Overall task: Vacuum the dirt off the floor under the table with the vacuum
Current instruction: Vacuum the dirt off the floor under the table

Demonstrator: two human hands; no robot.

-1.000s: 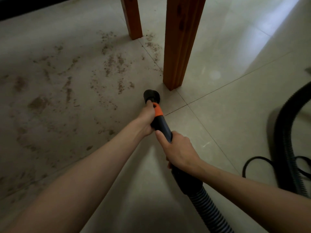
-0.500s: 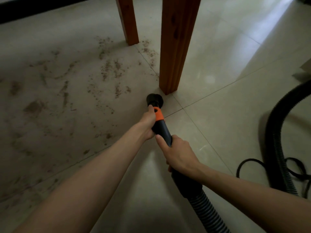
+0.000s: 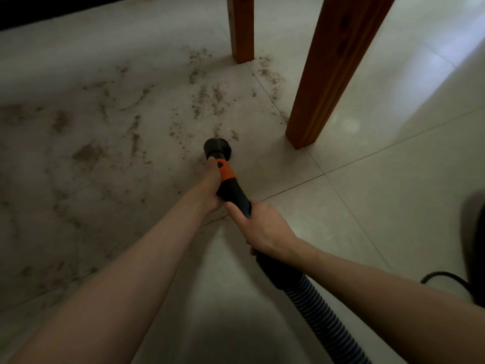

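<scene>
Brown scattered dirt (image 3: 86, 153) lies leftward on the pale tiled floor (image 3: 367, 206). The left hand (image 3: 210, 187) and right hand (image 3: 262, 229) grip the black orange-banded vacuum wand (image 3: 231, 185). Keep the round black nozzle (image 3: 217, 148) flat; sweep slowly, clear of the wooden table leg (image 3: 322, 82).

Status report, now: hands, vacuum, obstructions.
Left hand and right hand both grip the vacuum wand. Nozzle at the dirt, plenty left. Near table leg stands right of the nozzle.
</scene>
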